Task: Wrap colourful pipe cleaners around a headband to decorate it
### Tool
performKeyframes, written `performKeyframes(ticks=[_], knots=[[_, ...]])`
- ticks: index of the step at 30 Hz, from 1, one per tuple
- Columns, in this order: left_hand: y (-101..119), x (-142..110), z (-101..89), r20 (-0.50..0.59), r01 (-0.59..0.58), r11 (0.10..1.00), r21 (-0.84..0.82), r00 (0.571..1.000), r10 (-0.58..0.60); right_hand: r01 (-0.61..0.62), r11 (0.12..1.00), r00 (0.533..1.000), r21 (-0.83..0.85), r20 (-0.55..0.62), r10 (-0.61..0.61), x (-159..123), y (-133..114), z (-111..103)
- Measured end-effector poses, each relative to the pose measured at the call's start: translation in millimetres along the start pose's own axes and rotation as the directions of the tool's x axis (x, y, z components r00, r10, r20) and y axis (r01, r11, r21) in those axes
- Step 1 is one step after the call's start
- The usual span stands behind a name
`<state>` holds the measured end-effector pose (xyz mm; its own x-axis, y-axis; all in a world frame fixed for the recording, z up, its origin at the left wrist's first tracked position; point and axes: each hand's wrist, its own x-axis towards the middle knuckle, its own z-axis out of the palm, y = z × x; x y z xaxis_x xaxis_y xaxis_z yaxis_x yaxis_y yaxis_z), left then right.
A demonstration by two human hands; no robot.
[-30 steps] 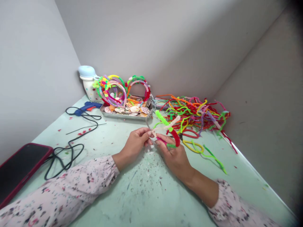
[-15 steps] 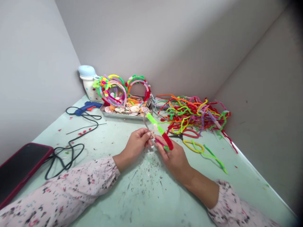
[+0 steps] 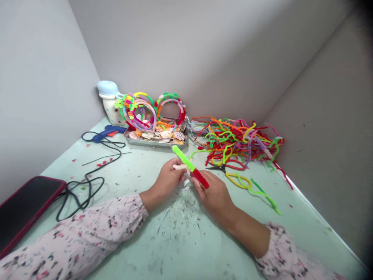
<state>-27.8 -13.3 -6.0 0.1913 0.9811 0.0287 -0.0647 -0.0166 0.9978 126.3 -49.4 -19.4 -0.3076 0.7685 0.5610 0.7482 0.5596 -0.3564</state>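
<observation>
Fuzzy band [image 3: 189, 164] between both hands

It slants in front of the shell tray [image 3: 157, 143], green end toward it. The left hand [image 3: 166, 179] pinches it beside a pale strand [image 3: 179, 167], fingers curled; the right hand [image 3: 216, 194] holds it near the red end, back upward. Scissors [image 3: 222, 168] and heaped pipe cleaners [image 3: 241, 140] lie right of the tray.
</observation>
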Motion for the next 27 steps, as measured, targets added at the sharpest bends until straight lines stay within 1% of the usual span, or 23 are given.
performKeyframes(ticks=[3,7,9,13,16,19,22,25,27], knots=[[1.0,-0.2,-0.2,-0.017,-0.016,0.999,0.033,1.000,0.017,-0.009,1.000,1.000,0.013,-0.013,0.009,-0.7,1.7,1.1],[4.6,-1.8,1.0,0.011,-0.037,0.998,0.050,0.999,0.037,-0.015,0.998,0.998,0.057,-0.055,0.018,-0.2,6.0,1.2],[5.1,-3.0,1.7,0.016,-0.045,0.997,0.056,0.999,0.044,-0.015,0.997,0.998,0.074,-0.055,0.019,1.5,6.0,-0.5],[-0.6,-3.2,1.1,-0.017,-0.060,0.993,0.097,0.998,0.062,-0.039,0.993,0.996,0.109,-0.079,0.047,5.1,2.6,-3.2],[-7.0,-0.8,-1.4,-0.023,-0.035,0.990,0.138,0.999,0.039,-0.044,0.991,0.994,0.128,-0.098,0.057,5.3,2.2,-2.0],[-9.9,1.5,-4.1,-0.007,-0.015,0.988,0.153,1.000,0.016,-0.029,0.993,0.994,0.114,-0.103,0.041,3.8,3.7,0.1],[-9.3,2.6,-5.4,0.006,-0.002,0.992,0.125,1.000,0.001,-0.012,0.996,0.995,0.085,-0.098,0.020,2.8,3.8,0.5],[-8.1,3.1,-5.4,0.004,-0.010,0.995,0.102,1.000,0.010,0.002,0.998,0.996,0.065,-0.093,0.004,2.9,2.2,-0.1],[-8.3,3.5,-5.3,-0.001,-0.015,0.993,0.117,1.000,0.015,0.016,0.998,0.995,0.062,-0.096,-0.010,2.8,1.4,-0.2]])
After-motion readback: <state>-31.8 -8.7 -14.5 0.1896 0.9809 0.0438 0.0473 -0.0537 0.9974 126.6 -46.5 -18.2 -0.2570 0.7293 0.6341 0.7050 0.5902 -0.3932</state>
